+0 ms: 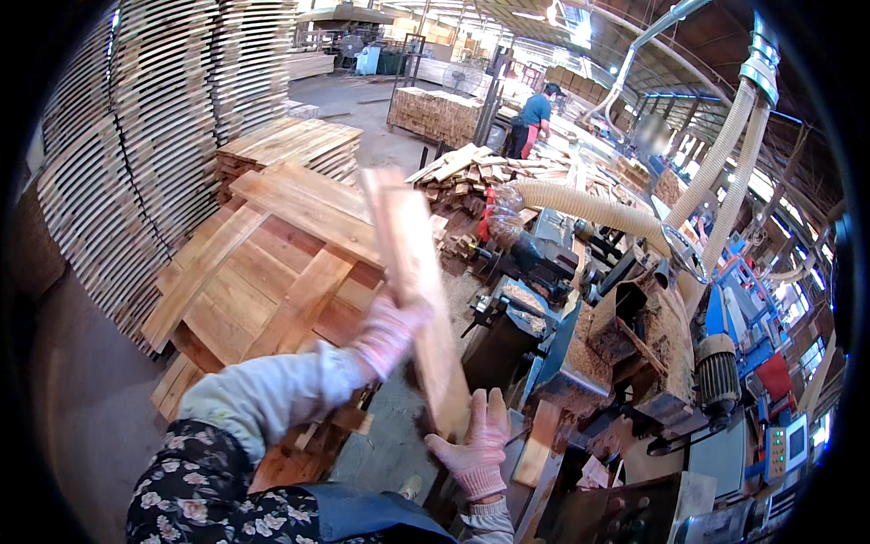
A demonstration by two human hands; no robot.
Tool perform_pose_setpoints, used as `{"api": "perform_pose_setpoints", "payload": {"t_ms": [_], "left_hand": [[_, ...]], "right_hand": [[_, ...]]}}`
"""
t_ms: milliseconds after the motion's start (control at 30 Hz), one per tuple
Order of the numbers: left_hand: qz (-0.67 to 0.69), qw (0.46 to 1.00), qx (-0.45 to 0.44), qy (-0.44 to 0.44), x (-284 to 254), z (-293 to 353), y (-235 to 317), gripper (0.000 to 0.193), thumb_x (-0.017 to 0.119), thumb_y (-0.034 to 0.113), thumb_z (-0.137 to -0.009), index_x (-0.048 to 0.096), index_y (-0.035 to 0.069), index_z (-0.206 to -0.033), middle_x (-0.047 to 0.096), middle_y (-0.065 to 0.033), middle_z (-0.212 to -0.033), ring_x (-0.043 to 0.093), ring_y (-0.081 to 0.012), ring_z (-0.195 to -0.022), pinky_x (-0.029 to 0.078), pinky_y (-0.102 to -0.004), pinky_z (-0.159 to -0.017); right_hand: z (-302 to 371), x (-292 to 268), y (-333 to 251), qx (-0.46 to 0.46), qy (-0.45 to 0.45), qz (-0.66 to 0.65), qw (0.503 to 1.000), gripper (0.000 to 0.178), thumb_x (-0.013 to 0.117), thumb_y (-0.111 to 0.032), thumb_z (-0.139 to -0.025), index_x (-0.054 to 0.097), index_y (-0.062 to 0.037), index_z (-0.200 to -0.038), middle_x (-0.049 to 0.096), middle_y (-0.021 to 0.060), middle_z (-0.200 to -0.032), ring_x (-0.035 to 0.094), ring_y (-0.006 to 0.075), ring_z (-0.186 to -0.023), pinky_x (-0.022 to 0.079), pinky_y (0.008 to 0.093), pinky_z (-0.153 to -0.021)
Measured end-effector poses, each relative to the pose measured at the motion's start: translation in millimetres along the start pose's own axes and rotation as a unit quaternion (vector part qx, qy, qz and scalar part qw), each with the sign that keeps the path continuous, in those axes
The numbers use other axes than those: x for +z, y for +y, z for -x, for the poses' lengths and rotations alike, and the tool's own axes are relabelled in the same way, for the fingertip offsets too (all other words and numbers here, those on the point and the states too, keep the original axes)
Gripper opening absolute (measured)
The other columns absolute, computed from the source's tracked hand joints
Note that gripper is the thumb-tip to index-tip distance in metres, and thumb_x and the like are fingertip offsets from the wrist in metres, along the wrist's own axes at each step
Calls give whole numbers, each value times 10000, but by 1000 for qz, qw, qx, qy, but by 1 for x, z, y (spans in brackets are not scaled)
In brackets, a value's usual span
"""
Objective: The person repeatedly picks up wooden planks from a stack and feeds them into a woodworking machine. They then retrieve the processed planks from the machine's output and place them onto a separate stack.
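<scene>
A pale wooden board stands tilted upright in front of me, its upper end smeared by motion. A second board edge seems to show behind it at the top, but I cannot tell if it is separate. In a pink-and-white work glove, my left hand is closed on the board's left edge, about midway down. My right hand, gloved alike, is at the board's lower end with fingers stretched and thumb apart. The thumb lies close to the board; whether it touches is unclear. Left of the held board is a pile of loose planks.
Tall stacks of spaced boards rise at the left. On the right stands a woodworking machine covered in shavings, with ribbed dust hoses. Beyond it lies a heap of wood pieces. A person stands farther back.
</scene>
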State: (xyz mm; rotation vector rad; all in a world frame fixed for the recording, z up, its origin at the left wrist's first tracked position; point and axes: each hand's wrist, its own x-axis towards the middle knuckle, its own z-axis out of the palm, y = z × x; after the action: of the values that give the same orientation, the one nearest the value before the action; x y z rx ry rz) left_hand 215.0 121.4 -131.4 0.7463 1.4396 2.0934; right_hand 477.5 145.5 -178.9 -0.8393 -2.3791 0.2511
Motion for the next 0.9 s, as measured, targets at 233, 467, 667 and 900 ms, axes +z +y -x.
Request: {"api": "perform_pose_setpoints", "payload": {"t_ms": [233,467,667,900], "left_hand": [[-83,952,-216,-199,58,76,-106,531,811,262,-879,622,-19,-1288,738,-127,-1075,695,-226,-967,568,-369,-870],[-491,811,182,-261,35,-109,16,770,780,328,-928,450,-8,-1537,613,-233,-1428,594,-347,-1301,500,-420,-1101],[-765,612,135,-146,-95,-266,34,919,662,630,-923,464,-13,-1549,600,-278,-1435,547,-406,-1369,429,-457,-1144],[-783,574,148,-190,-82,-251,57,716,695,562,-894,598,54,-1390,724,-213,-1108,670,-417,-1079,495,-517,-946]], "right_hand": [[124,30,36,173,96,-19,980,1008,958,-239,-534,555,22,-1420,668,271,-1214,650,466,-1129,524,519,-1006],[344,14,31,477,-46,155,864,973,864,-322,-645,492,-22,-1493,616,246,-1325,588,444,-1244,473,524,-1065],[359,45,67,492,-76,273,823,884,692,-412,-785,402,-112,-1565,571,189,-1386,574,410,-1258,486,518,-1012],[283,113,161,530,-51,432,728,787,492,-518,-948,297,-216,-1649,518,123,-1458,557,370,-1275,502,511,-951]]}}
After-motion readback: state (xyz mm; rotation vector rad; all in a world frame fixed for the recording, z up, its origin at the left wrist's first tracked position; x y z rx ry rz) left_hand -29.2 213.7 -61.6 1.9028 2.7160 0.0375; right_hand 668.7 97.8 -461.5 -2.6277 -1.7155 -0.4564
